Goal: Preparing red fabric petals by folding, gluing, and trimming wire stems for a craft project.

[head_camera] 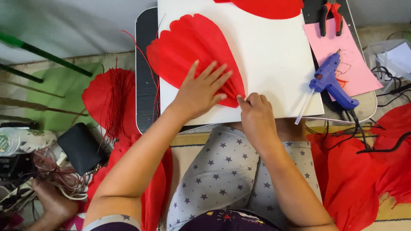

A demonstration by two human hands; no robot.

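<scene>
A large red paper petal (188, 51) lies on a white board (274, 60) resting on a small lap table. My left hand (201, 92) presses flat on the petal's lower part, fingers spread. My right hand (254, 113) pinches the petal's narrow pleated tip at the board's near edge. Another red petal (267, 7) lies partly in view at the board's far edge.
A blue glue gun (332, 81) lies on pink paper (342, 55) at the right, with red-handled pliers (331, 16) beyond. More red petals (364, 179) lie on the floor right and left. A red tassel (114, 100), black pouch (81, 147) and green sticks (43, 53) are at left.
</scene>
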